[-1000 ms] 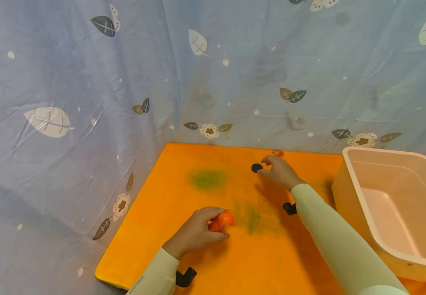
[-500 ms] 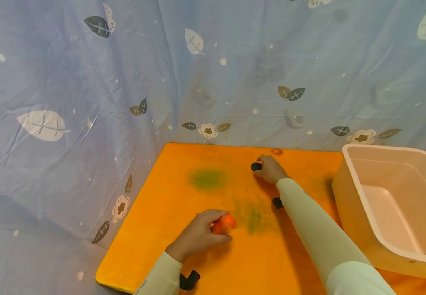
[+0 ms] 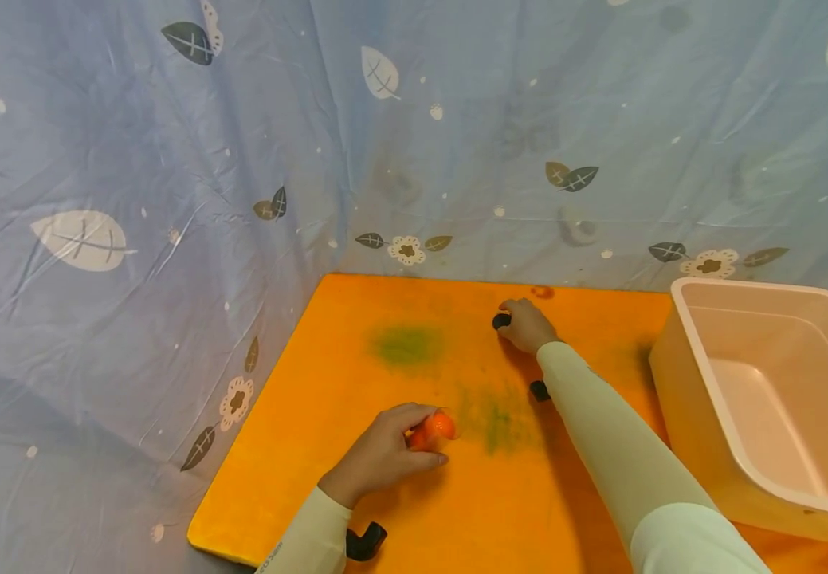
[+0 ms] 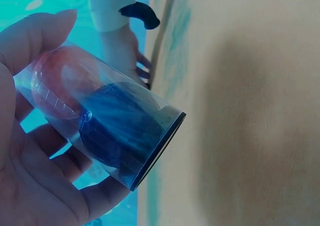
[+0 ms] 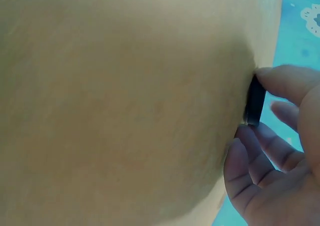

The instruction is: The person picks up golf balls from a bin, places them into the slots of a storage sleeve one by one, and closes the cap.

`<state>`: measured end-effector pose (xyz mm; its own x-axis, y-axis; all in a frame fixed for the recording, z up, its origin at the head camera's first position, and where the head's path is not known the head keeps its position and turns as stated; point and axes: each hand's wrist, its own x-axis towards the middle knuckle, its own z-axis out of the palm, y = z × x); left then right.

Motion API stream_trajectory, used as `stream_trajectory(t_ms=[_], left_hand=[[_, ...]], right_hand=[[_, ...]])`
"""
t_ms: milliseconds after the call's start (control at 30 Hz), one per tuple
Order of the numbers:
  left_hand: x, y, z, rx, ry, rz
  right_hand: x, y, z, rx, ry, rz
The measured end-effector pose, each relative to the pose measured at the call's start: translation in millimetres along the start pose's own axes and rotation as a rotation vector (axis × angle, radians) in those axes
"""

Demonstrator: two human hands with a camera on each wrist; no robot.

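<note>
In the head view my left hand [image 3: 383, 450] grips a clear plastic tube [image 4: 102, 108] above the near part of the orange table. Two balls show inside the tube, orange in the head view; in the left wrist view one looks reddish and one blue. A thin dark rim edges the tube's far end. Farther off, my right hand [image 3: 528, 325] pinches a small black disc [image 3: 502, 320], which looks like a cap, between thumb and fingers. The right wrist view has this black disc [image 5: 255, 100] seen edge-on, close to the tabletop.
A large pale pink bin [image 3: 693, 359] stands at the right of the orange table [image 3: 299, 446]. Blue patterned curtain [image 3: 471, 175] hangs along the left and back edges. Green stains [image 3: 406, 344] mark the tabletop. Black wrist mounts [image 3: 366, 542] jut from both sleeves.
My right hand has moved slightly left and closed in on the black disc, which has tilted from lying flatter. My left hand has stayed nearly in place with the tube.
</note>
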<state>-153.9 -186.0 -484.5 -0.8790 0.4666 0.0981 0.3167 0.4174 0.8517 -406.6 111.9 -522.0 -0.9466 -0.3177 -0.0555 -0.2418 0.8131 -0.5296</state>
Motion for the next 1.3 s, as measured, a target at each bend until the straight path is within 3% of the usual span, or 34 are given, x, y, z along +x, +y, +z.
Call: stream_trajectory(t_ms=[233, 433, 667, 933, 1133, 1300], left_hand=[[0.5, 0.2, 3.5, -0.009, -0.009, 0.004], [1.8, -0.6, 6.8, -0.014, -0.018, 0.005], [1.9, -2.7, 6.7, -0.003, 0.0, -0.009], [2.6, -6.0, 7.3, 0.022, 0.015, -0.022], [7.6, -4.9, 4.4, 0.022, 0.019, -0.01], [17.0, -2.0, 0.1, 0.004, 0.004, 0.048]], right_hand=[[-5.7, 5, -2, -0.025, -0.044, 0.017], [-13.6, 6, -9, 0.016, -0.059, 0.011], [-31.8, -8, -26, 0.108, 0.019, -0.103], [-76.5, -47, -44, 0.252, 0.059, -0.195], [-122.8, -78, -56, 0.258, 0.121, -0.353], [-156.7, -97, -60, 0.303, 0.141, -0.53]])
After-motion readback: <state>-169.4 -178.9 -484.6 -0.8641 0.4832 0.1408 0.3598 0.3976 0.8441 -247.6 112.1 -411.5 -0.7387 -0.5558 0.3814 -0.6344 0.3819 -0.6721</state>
